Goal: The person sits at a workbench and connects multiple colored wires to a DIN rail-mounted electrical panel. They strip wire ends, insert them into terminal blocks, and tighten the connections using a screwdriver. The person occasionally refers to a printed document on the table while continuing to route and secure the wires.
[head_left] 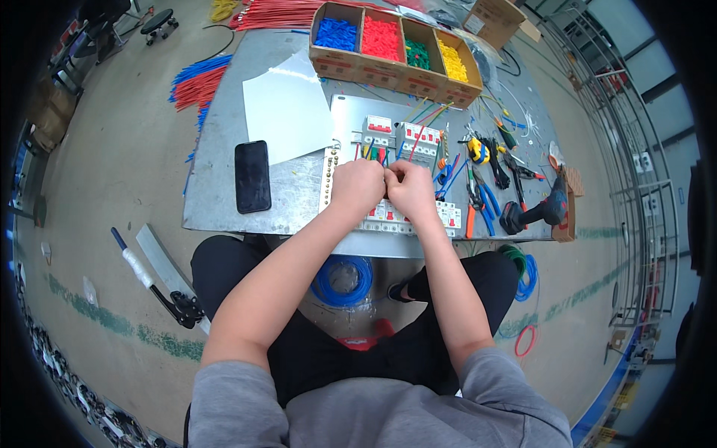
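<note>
Held over the middle of the white board [344,113] with the left hand [359,184], fingers curled in, knuckles up. Close beside it, bent in from the right with the right hand [413,193], thumb and finger close together. Very near each other at the tips. Can't tell if clamped on a wire or on nothing, with the backs of the hands in the way.

Look for the board right under both hands, flat on the grey table [291,196]. Laid out in rows from left to right. Can't tell which side is longer, with so much covered. Nearer to the left hand than the right: down the left edge, a strip of gold screws [327,187]; past the knuckles, a small white switch block [378,125] with red bits. By the finger tips, on the far side: short coloured wires [382,155]. On the near side: a long row of white switches [389,214], partly hidden under the arms. Nearer to the right hand: a wider white switch block [418,136], crossed by a thin red wire [420,142], tilted up to the right.
</note>
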The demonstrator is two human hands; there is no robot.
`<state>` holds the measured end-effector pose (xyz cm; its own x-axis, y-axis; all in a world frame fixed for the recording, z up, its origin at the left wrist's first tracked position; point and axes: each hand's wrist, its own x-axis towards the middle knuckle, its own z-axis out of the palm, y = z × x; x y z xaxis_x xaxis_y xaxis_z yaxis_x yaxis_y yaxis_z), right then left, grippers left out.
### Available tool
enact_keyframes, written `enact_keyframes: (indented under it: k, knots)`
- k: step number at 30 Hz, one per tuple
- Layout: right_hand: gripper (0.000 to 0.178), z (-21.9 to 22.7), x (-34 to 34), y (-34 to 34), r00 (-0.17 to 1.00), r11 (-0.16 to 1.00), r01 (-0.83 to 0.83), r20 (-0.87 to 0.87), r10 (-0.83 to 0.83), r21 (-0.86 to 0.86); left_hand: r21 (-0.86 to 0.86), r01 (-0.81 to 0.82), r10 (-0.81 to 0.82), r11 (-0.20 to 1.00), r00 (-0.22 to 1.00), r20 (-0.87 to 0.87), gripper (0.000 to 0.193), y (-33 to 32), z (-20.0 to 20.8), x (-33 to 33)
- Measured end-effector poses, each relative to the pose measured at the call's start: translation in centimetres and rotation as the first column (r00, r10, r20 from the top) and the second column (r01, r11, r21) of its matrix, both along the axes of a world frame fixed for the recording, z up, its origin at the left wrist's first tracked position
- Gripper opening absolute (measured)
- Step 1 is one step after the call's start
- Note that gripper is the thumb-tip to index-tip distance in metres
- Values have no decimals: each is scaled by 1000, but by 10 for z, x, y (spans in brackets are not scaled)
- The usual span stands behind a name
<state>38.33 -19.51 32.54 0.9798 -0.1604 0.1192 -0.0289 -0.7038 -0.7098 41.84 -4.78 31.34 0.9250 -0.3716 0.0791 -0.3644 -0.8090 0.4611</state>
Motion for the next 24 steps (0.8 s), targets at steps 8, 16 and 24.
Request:
enact_keyframes:
  k: [8, 16, 24]
  knots:
    - [23, 6, -2, 0, 997, 996, 33, 69, -39, 88, 26, 33, -33, 999, 999, 14, 36, -1, 0, 2]
    - [25, 7, -18, 2, 984, 994, 110, 137, -112, 22, 17, 53, -52, 998, 998, -25, 41, 2, 6, -1]
    - [25, 14, -28, 4, 983, 990, 125, 125, -133, 69, -33, 32, -32, 999, 999, 22, 34, 4, 7, -4]
